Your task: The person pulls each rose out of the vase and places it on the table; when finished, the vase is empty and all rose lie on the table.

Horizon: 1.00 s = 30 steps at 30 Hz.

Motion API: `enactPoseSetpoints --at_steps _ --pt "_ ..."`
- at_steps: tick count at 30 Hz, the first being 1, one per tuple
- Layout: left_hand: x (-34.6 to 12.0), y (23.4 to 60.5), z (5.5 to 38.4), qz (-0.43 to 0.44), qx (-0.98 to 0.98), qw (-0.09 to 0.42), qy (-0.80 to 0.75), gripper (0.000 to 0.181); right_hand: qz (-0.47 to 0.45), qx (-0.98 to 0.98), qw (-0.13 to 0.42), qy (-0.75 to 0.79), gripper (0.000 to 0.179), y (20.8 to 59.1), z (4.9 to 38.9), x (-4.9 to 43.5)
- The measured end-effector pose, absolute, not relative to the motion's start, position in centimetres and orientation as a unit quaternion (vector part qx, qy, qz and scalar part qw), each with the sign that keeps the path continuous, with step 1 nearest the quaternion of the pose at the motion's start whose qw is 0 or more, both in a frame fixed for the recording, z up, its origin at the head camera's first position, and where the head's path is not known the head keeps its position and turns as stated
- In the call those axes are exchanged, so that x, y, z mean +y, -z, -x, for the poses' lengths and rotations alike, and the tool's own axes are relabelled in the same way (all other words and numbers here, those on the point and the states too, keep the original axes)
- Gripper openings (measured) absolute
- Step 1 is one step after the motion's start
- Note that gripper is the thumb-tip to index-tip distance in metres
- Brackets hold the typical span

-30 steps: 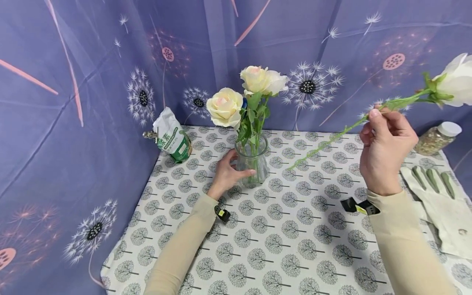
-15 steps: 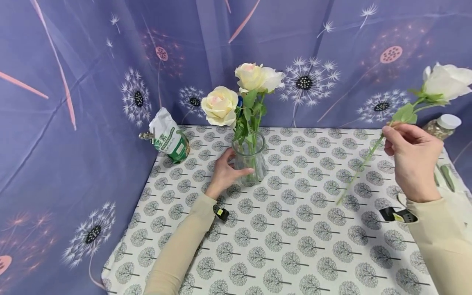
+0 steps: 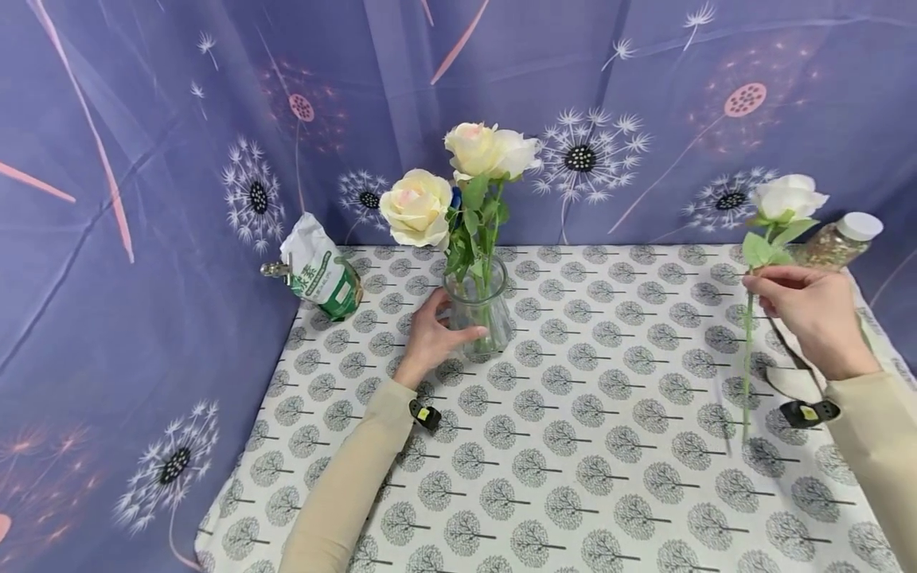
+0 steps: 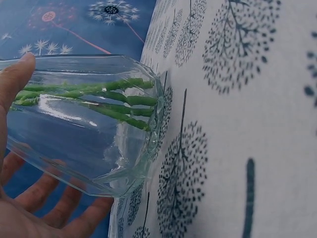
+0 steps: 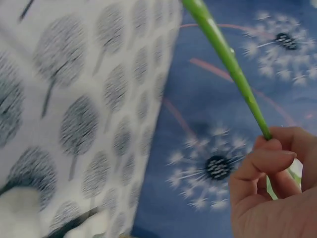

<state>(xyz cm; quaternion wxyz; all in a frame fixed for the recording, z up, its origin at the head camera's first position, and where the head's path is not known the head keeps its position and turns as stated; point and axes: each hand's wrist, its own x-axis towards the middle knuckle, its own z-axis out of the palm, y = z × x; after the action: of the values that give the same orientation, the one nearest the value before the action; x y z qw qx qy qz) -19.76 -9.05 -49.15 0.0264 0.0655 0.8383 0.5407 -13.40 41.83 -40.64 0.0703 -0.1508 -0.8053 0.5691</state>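
On the left side of the table, a clear glass vase [image 3: 500, 322] holds several cream and white roses [image 3: 417, 208]. My left hand [image 3: 431, 338] grips its side, thumb across the front and fingers round the other side. Cut green stems [image 4: 119, 94] show through the glass in the left wrist view, their ends near its base. Over at the right, my right hand [image 3: 817, 314] pinches a single white rose [image 3: 788, 197] just below its leaves. The bloom is up and its stem [image 5: 228, 59] hangs nearly straight down. The vase stands apart from this rose.
A green and white bag [image 3: 324, 274] with a metal clip stands at the back left. Behind my right hand is a white-lidded jar [image 3: 834, 243]. A pale work glove [image 3: 794, 383] lies partly hidden under the right arm. Purple curtain [image 3: 344, 64] borders the table's back and left.
My right hand has moved rightward with the white rose, and the rose has swung from slanting to nearly upright. The left hand stays on the vase.
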Motion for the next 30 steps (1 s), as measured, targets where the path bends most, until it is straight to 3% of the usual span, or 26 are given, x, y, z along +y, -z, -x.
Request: enactPoseSetpoints --at_steps 5,10,13,16,23,30 --pt "-9.2 49.1 19.8 -0.070 0.843 0.025 -0.532 0.094 0.144 -0.871 -0.028 -0.469 0.032 42.3 14.1 43.6" --pt "-9.2 49.1 19.7 -0.069 0.845 0.027 -0.530 0.094 0.127 -0.894 -0.055 -0.427 0.038 44.0 15.0 44.7" --pt "-9.2 49.2 19.7 -0.067 0.843 0.030 -0.532 0.093 0.124 -0.898 -0.064 -0.417 0.029 44.8 15.5 45.1" --pt "-9.2 49.1 19.7 -0.063 0.842 0.034 -0.534 0.091 0.126 -0.906 -0.085 -0.395 0.007 45.5 16.0 45.6" --pt "-9.2 49.2 19.8 -0.065 0.844 0.032 -0.532 0.091 0.130 -0.922 -0.119 -0.344 0.053 46.0 16.9 45.7" --pt "-9.3 49.4 20.0 -0.074 0.838 0.029 -0.540 0.092 0.132 -0.925 -0.112 -0.337 0.046 47.4 17.3 45.8"
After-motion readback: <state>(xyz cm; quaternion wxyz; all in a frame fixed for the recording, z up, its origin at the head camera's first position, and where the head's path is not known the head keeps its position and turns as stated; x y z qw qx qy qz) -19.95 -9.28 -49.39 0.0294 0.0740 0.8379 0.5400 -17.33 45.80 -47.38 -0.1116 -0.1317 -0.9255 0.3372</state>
